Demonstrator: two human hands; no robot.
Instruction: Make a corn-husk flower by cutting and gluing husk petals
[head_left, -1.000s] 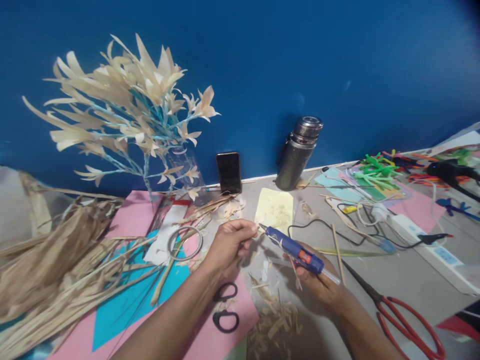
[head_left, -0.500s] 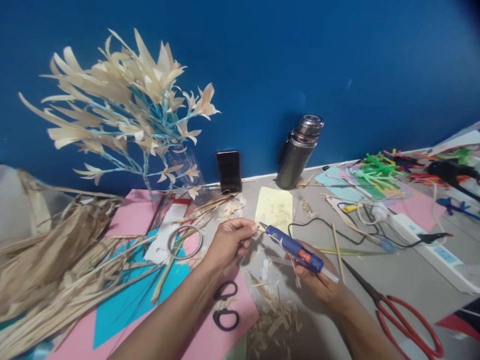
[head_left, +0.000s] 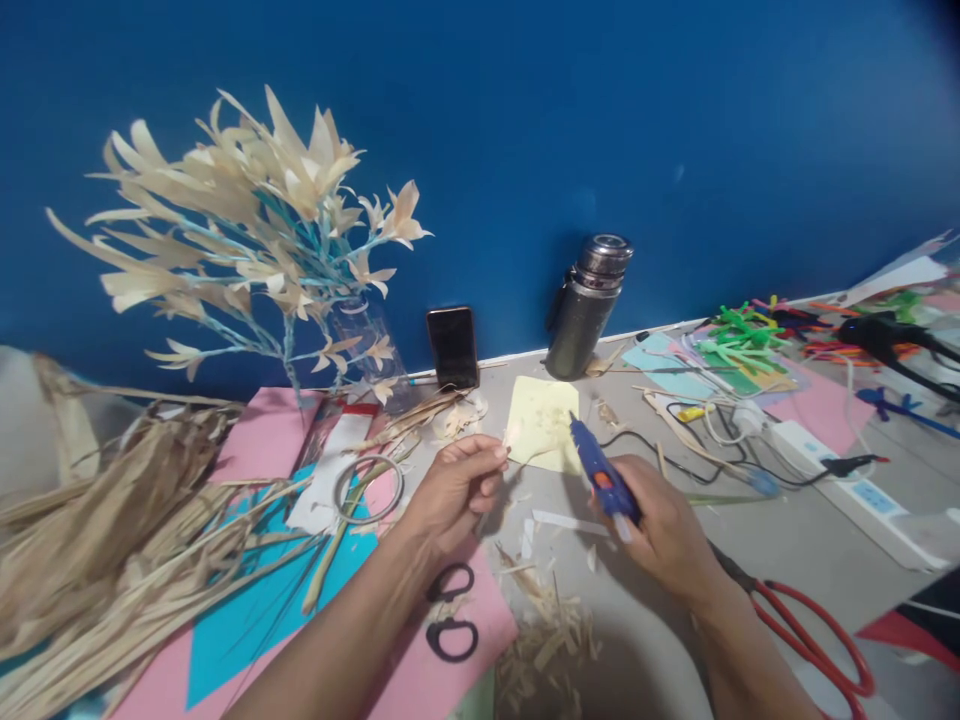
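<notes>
My left hand [head_left: 454,487] is closed in a pinch on a small pale leaf petal [head_left: 513,435] held above the grey table. My right hand [head_left: 664,530] grips a blue glue gun [head_left: 602,477], its nozzle pointing up and away, a short way right of the petal. A yellow paper sheet [head_left: 541,420] lies just behind both. Pale scraps [head_left: 551,640] are heaped on the table below my hands.
A vase of pale leaf flowers [head_left: 255,230] stands back left, with a phone [head_left: 452,347] and a metal flask [head_left: 583,305] against the blue wall. Dried leaves [head_left: 90,530] pile at left. Black scissors [head_left: 450,610], red scissors [head_left: 810,630], a power strip [head_left: 847,480] and cables lie around.
My right hand has swung the glue gun from lying across toward the petal to pointing up and away. The left hand keeps its pinch in the same place.
</notes>
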